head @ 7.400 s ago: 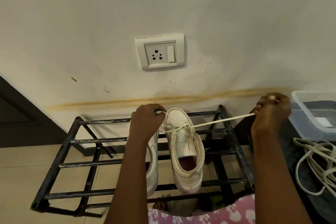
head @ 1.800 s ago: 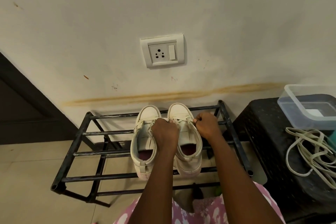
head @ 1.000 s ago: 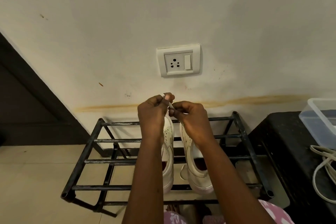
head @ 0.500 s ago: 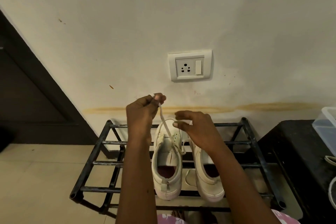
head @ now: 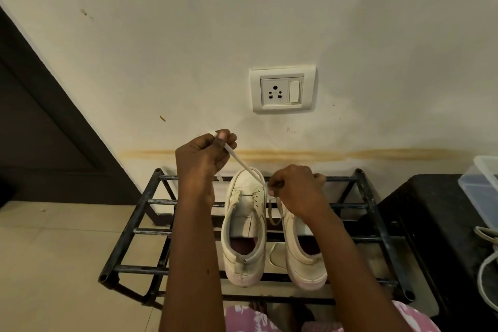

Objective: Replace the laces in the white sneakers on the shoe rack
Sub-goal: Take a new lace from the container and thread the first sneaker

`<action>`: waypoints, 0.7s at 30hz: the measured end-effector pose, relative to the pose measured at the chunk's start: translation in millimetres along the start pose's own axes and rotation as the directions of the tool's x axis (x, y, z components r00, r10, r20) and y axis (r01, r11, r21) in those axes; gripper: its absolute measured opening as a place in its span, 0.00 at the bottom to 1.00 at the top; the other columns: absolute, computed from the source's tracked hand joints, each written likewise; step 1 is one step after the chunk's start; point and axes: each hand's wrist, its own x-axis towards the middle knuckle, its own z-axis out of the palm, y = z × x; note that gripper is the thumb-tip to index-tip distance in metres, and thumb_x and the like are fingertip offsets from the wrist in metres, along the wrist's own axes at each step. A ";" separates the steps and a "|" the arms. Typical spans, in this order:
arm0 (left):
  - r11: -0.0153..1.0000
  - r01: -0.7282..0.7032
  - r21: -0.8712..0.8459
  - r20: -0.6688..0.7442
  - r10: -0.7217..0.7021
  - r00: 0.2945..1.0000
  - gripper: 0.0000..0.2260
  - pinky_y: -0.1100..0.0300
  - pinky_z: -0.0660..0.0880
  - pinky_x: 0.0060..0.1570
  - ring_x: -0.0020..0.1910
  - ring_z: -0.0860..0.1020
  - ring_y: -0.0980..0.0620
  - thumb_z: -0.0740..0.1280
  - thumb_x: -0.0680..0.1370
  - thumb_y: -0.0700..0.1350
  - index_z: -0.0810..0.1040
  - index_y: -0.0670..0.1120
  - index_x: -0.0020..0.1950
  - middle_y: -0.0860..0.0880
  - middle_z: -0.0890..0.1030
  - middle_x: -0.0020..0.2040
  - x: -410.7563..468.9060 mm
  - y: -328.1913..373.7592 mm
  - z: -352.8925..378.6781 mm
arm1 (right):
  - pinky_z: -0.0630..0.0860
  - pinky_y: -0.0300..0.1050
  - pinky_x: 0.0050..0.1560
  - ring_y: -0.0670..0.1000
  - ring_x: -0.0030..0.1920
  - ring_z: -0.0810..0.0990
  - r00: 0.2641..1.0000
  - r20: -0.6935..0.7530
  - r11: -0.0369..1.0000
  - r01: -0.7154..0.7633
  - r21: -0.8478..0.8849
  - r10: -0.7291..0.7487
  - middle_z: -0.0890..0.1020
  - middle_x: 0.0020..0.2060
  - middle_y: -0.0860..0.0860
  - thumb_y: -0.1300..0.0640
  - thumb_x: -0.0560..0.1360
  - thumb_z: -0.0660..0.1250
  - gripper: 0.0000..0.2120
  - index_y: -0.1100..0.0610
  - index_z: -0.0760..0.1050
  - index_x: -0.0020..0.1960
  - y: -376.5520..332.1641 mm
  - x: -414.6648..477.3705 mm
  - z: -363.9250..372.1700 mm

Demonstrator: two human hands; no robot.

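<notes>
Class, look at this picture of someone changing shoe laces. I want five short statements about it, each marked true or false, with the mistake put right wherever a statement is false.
1. The left sneaker and right sneaker stand side by side on the shoe rack. True.
2. The left hand pinches a lace raised above the sneakers. True.
3. The right hand lies flat on the floor. False: its fingers are curled on the lace at the sneakers' toes.
4. A plug sits in the wall socket. False: the socket is empty.
5. The clear box sits on the rack. False: it sits on the black stool beside the rack.
</notes>
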 end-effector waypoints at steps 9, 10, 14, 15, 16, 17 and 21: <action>0.974 0.008 0.227 0.179 -0.050 0.983 0.08 0.61 0.73 0.47 0.39 0.79 0.59 0.70 0.74 0.43 0.82 0.39 0.40 0.45 0.82 0.42 -4.1 -10.7 10.3 | 0.69 0.48 0.62 0.46 0.57 0.77 0.985 -0.172 0.812 0.125 0.571 -0.031 0.83 0.52 0.45 0.51 0.72 0.70 0.14 0.52 0.80 0.58 -13.8 0.5 -1.1; 0.970 0.009 0.244 0.212 -0.063 0.975 0.08 0.61 0.73 0.45 0.38 0.79 0.58 0.70 0.74 0.43 0.81 0.38 0.39 0.42 0.82 0.41 -6.0 -11.9 12.1 | 0.71 0.44 0.59 0.45 0.53 0.78 0.979 -0.204 0.753 0.145 0.642 -0.014 0.83 0.48 0.45 0.53 0.72 0.71 0.13 0.53 0.81 0.56 -17.6 -1.0 -1.3; 0.971 0.009 0.241 0.222 -0.064 0.973 0.07 0.54 0.75 0.50 0.43 0.79 0.49 0.69 0.75 0.41 0.82 0.44 0.37 0.37 0.82 0.44 -6.3 -13.0 14.9 | 0.75 0.45 0.53 0.46 0.43 0.80 0.974 -0.227 0.680 0.155 0.717 0.017 0.83 0.39 0.49 0.61 0.70 0.73 0.06 0.58 0.84 0.47 -18.6 -2.9 3.5; 0.976 0.014 0.218 0.202 -0.059 0.978 0.06 0.55 0.76 0.50 0.43 0.79 0.49 0.69 0.75 0.41 0.83 0.44 0.39 0.40 0.83 0.43 -4.9 -13.0 14.0 | 0.75 0.48 0.55 0.47 0.44 0.81 0.980 -0.200 0.716 0.136 0.684 0.005 0.84 0.39 0.50 0.61 0.70 0.73 0.06 0.58 0.84 0.46 -17.2 -1.7 4.5; 0.982 0.022 0.187 0.176 -0.056 0.983 0.05 0.57 0.78 0.49 0.42 0.81 0.50 0.68 0.75 0.40 0.82 0.45 0.40 0.44 0.84 0.41 -3.6 -13.5 12.5 | 0.74 0.51 0.56 0.48 0.45 0.81 0.985 -0.174 0.783 0.116 0.611 -0.010 0.85 0.40 0.50 0.61 0.69 0.73 0.06 0.57 0.84 0.46 -14.1 0.2 6.7; 0.989 0.032 0.145 0.149 -0.054 0.987 0.04 0.59 0.79 0.48 0.41 0.83 0.52 0.68 0.75 0.39 0.82 0.44 0.42 0.47 0.84 0.39 -2.2 -13.5 11.2 | 0.72 0.53 0.58 0.49 0.48 0.80 0.990 -0.136 0.859 0.097 0.503 -0.032 0.85 0.42 0.49 0.59 0.70 0.73 0.06 0.54 0.84 0.46 -10.5 2.4 8.6; 0.998 0.005 0.060 0.044 -0.008 0.999 0.04 0.62 0.80 0.45 0.40 0.84 0.53 0.68 0.75 0.38 0.82 0.43 0.45 0.50 0.84 0.37 1.9 -11.9 8.1 | 0.65 0.49 0.60 0.49 0.56 0.76 0.989 0.112 0.994 0.088 0.060 -0.095 0.83 0.50 0.46 0.55 0.73 0.71 0.08 0.49 0.83 0.51 -1.5 4.2 8.5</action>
